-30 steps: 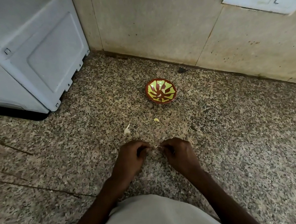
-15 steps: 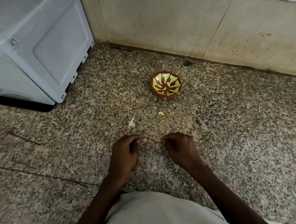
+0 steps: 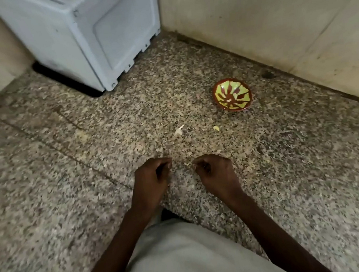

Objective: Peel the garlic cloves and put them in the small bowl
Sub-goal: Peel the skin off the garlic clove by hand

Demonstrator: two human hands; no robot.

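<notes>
Standing over a speckled granite tabletop (image 3: 289, 179), a person holds both hands low and close together, knuckles up. The left hand (image 3: 151, 181) has its fingers (image 3: 162, 165) curled in toward the thumb; whether they pinch a clove or a scrap of skin I cannot tell, as the tips hide it. The right hand (image 3: 214, 173) is curled the same way, its fingertips (image 3: 195, 163) bunched just beside a pale fleck (image 3: 186, 164) that may be garlic or peel. The two hands are apart, with a narrow gap between them.

Beyond the hands, toward the wall, lie two light scraps: a whitish piece (image 3: 179, 130) that looks like papery skin, and a smaller yellowish bit (image 3: 216, 128) near it. Farther on sits the small bowl (image 3: 232, 96), red-brown with a yellow-green pattern, near the tiled wall (image 3: 272, 15). I see no clove in it, though the pattern could mask one. A white appliance (image 3: 97, 33) stands in the far left corner.

The step looks like working skin off a clove. To do it well, I judge one hand should hold the clove firmly at its root end while the other nips the loose skin and pulls along its length, not crushing. The bowl sits well apart, so the bare clove needs a reach forward and right.
</notes>
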